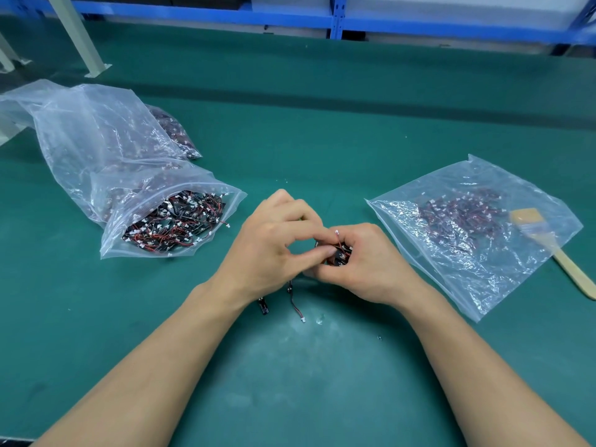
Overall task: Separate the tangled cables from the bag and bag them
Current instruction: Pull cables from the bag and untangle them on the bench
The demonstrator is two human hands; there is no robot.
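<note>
Clear plastic bag (232, 201) left of my hands lies open on the green bench (322, 140), full of tangled red-black cables (174, 224). My left hand (271, 250) pinches and my right hand (371, 266) grips a small cable bunch (338, 253). Right of them, a flat bag (483, 279) holds more cables (458, 214).

A wooden-handled brush (559, 254) is lying well right of the right hand (364, 266) on the green worktop (322, 140); blue shelving (335, 21) is standing beyond.

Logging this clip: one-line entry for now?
left hand, right hand: gripping cable clump | source bag: open, left | second bag: right
</note>
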